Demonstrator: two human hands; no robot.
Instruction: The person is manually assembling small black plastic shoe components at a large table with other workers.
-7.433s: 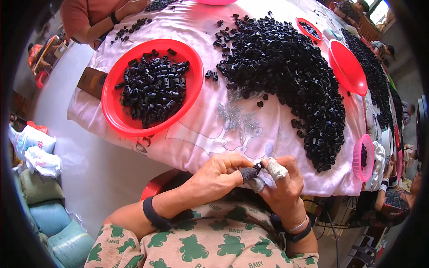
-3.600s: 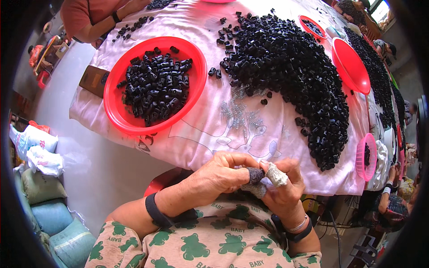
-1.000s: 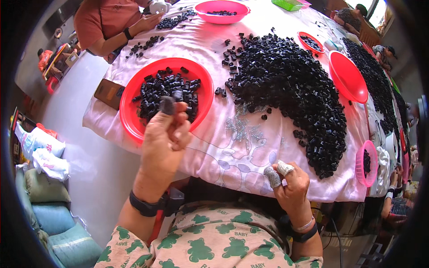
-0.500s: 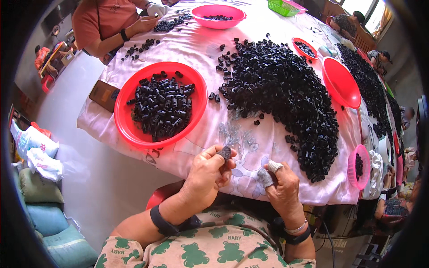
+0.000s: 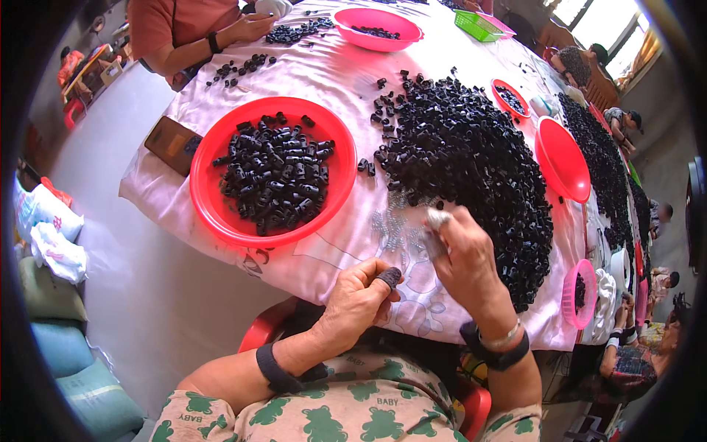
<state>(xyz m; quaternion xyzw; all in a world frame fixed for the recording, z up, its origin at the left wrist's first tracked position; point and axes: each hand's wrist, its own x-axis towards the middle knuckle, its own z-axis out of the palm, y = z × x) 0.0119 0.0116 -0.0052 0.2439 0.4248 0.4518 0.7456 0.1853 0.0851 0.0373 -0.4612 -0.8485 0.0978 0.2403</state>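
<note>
One black part [image 5: 389,277] pinched in left hand [image 5: 359,302] fingertips — right hand [image 5: 464,258] curled, empty-looking, beside black heap [image 5: 471,162]

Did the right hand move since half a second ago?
Yes. The right hand has gone forward, away from the table's near edge, and now reaches the big heap of black pieces.

co-worker [image 5: 188,29] cut off at top edge, left hand [image 5: 357,302] fingers curled over a small dark piece [image 5: 388,277]
</note>
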